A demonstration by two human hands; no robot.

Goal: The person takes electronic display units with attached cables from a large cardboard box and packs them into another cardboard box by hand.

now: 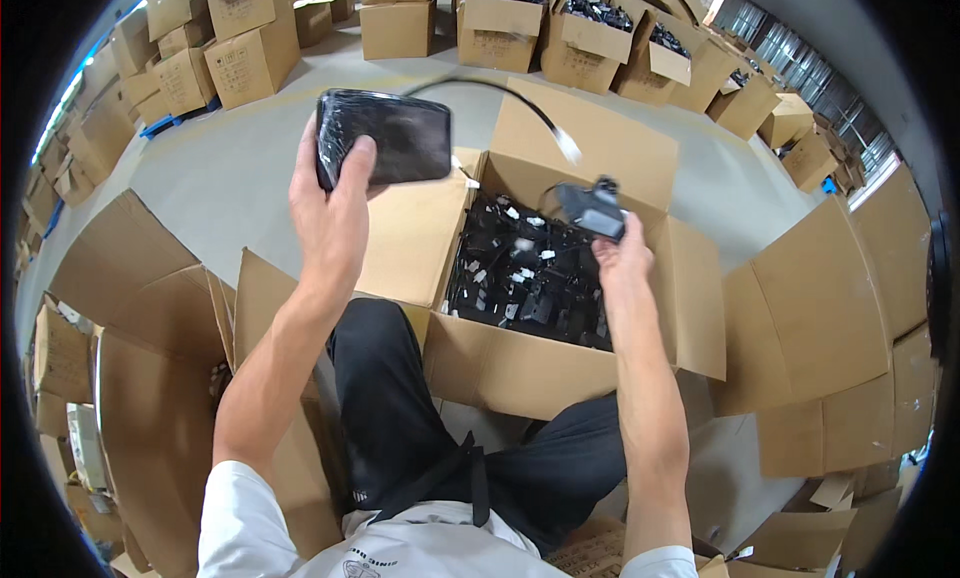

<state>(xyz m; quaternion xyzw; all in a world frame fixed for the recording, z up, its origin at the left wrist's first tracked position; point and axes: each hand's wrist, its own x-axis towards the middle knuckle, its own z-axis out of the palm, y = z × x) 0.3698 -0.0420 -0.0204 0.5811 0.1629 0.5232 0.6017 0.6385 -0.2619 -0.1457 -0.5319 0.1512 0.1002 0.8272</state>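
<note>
My left hand [338, 193] grips a flat black rectangular device [410, 138] with rounded corners and a glossy, film-like sheen on one edge. A black cable [490, 84] with a pale plug end arcs from behind it to the right; whether it is attached there is hidden. In my right hand [625, 253] is a small black device with a knob-like mount [592, 210], slightly blurred, tilted above an open cardboard box [500, 363]. Many black devices and cables with white connectors [525, 268] fill that box in front of my knees.
Close on my left stands a tall open carton [150, 398], and large cardboard flaps [810, 308] rise on my right. Across the grey floor [330, 98] are rows of cartons, several holding black items [597, 10]. Stacked boxes [245, 63] stand at far left.
</note>
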